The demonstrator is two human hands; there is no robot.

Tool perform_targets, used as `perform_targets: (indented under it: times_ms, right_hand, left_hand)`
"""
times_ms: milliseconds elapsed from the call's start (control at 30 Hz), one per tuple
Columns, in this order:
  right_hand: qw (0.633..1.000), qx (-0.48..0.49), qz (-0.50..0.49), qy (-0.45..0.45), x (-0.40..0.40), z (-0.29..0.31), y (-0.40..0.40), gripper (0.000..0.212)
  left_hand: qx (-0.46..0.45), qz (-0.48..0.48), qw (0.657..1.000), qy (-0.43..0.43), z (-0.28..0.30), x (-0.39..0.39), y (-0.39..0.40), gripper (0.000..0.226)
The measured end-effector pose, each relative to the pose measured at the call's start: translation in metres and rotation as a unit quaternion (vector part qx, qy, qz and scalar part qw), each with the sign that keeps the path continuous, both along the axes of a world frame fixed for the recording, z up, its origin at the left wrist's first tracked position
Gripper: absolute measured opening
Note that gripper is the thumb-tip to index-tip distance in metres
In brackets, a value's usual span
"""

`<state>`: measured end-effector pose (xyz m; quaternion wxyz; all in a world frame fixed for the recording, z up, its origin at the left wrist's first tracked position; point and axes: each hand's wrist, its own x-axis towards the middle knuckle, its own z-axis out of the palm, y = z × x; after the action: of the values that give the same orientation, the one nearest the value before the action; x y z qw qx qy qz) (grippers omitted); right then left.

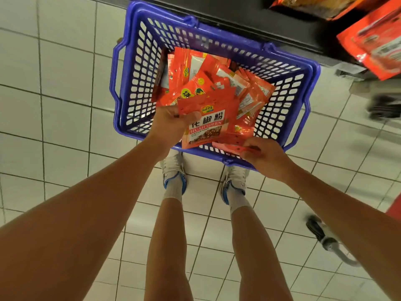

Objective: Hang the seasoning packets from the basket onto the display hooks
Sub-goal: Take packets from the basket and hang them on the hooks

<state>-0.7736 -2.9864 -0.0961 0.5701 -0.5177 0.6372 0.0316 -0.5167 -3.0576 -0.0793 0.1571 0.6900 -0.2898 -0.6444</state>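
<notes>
A blue plastic basket (138,61) stands on the tiled floor in front of my feet, holding several red-orange seasoning packets (219,83) in a loose pile. My left hand (171,124) grips a fanned stack of these packets (208,129) over the basket's near edge, thumb on the front packet's printed face. My right hand (264,157) pinches the edge of one more packet (230,148) at the lower right of that stack. No display hooks are visible.
A dark shelf base (249,22) runs behind the basket. Red packets (375,42) hang at the upper right. A blurred wheeled object (384,105) sits at the right and a grey handle-like thing (332,242) lies on the floor at lower right.
</notes>
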Motion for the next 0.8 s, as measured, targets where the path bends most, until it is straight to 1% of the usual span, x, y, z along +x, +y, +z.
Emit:
perform_targets:
  times_ms: [33, 100, 200, 300, 400, 533, 633, 667, 733, 800]
  right_hand:
    - [0.999, 0.004, -0.041, -0.020, -0.001, 0.011, -0.008, 0.028]
    - [0.989, 0.002, -0.129, -0.065, -0.001, 0.035, -0.026, 0.024]
    - [0.967, -0.035, -0.233, -0.092, 0.001, 0.068, -0.055, 0.028]
    - [0.946, -0.061, -0.301, -0.100, 0.007, 0.103, -0.082, 0.024]
    - [0.922, -0.067, -0.355, -0.141, 0.016, 0.147, -0.107, 0.016]
    - [0.869, -0.067, -0.444, -0.210, 0.032, 0.230, -0.138, 0.010]
    - [0.840, -0.098, -0.470, -0.253, 0.047, 0.309, -0.154, 0.003]
    - [0.831, -0.107, -0.477, -0.267, 0.052, 0.338, -0.158, 0.007]
    - [0.820, -0.118, -0.479, -0.291, 0.061, 0.399, -0.166, 0.006]
    - [0.815, -0.157, -0.472, -0.297, 0.071, 0.464, -0.174, 0.005]
  left_hand:
    - [0.004, -0.006, 1.000, 0.007, 0.005, -0.001, 0.001, 0.011]
    - [0.015, -0.021, 0.999, 0.024, 0.020, -0.004, 0.001, 0.010]
    - [0.015, 0.001, 0.998, 0.057, 0.046, -0.010, -0.002, 0.013]
    - [0.021, 0.050, 0.994, 0.090, 0.085, -0.012, -0.013, 0.023]
    - [0.019, 0.092, 0.987, 0.132, 0.134, -0.011, -0.025, 0.029]
    - [-0.026, 0.098, 0.982, 0.162, 0.223, -0.002, -0.044, 0.022]
    - [-0.074, 0.093, 0.981, 0.155, 0.303, 0.008, -0.058, 0.024]
    - [-0.094, 0.093, 0.980, 0.149, 0.332, 0.012, -0.063, 0.024]
    - [-0.139, 0.098, 0.974, 0.151, 0.394, 0.021, -0.071, 0.020]
    - [-0.186, 0.105, 0.963, 0.167, 0.455, 0.031, -0.080, 0.020]
